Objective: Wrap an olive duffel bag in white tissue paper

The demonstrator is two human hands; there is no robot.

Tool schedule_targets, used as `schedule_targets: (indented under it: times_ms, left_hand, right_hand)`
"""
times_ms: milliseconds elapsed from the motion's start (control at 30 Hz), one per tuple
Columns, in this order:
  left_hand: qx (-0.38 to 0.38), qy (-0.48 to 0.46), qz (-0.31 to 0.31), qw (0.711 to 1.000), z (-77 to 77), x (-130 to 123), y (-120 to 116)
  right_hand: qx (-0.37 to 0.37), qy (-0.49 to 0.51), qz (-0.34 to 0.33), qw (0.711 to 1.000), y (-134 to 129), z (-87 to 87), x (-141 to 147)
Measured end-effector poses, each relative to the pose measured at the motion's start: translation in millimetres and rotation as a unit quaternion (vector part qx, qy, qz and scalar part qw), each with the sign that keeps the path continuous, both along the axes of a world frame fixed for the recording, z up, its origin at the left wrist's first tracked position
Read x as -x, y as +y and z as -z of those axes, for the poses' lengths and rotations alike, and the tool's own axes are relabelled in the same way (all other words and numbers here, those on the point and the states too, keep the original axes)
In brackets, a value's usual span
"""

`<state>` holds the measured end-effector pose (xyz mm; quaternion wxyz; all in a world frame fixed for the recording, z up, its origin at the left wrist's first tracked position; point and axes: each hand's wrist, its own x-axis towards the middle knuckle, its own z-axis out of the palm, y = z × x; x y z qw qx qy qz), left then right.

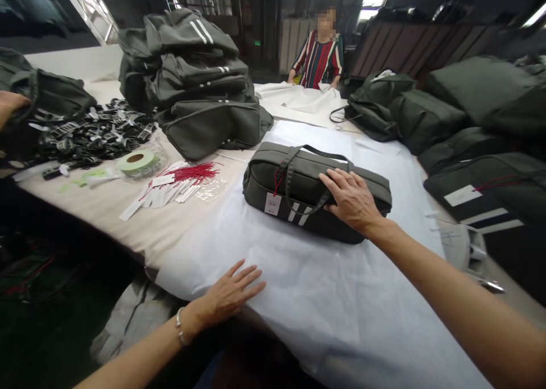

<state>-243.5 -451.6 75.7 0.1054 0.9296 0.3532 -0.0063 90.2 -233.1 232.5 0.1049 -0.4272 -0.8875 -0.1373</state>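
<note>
Dark-green, the bag (313, 185) lies near mid-desk (123, 224) on a white sheet (341, 298). The right grip (353, 202) rests open across its top, not closed round it; the left grip (229, 294), spread and empty, is at the bag's seven o'clock. Red-stringed tags (170, 192) lie at nine, piled bags (205, 73) between ten and eleven.

Hang tag (272, 205) on the duffel bag (307, 186): print too small to read
Second tag (463, 195) on the right-hand bag (490, 241): nothing legible
Loose tags (158, 197): nothing legible
Green sign (257, 43) in background: too small to read
</note>
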Motion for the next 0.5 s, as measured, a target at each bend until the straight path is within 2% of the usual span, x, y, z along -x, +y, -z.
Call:
schedule_targets:
  times_ms: [133, 267, 367, 433, 500]
  left_hand:
    - [-0.099, -0.017, 0.019, 0.995, 12.2, -21, -18]
    - [-0.143, -0.041, 0.001, 0.989, 4.7, -45, -27]
    - [-0.171, -0.086, 0.012, 0.981, 1.3, -66, -29]
    - [-0.178, -0.114, 0.016, 0.977, 8.0, -79, -29]
    - [-0.164, -0.129, 0.002, 0.978, 23.3, -90, -30]
  right_hand:
    - [-0.012, 0.008, 0.003, 1.0, 4, -1.7, -5]
    - [-0.021, 0.029, -0.021, 0.999, 11, -0.9, -6]
    - [-0.033, 0.06, -0.032, 0.997, 16, -3.7, 0]
    - [-0.042, 0.091, -0.026, 0.995, 21, -8.1, 5]
    - [-0.046, 0.123, -0.009, 0.991, 29, -14.3, 8]
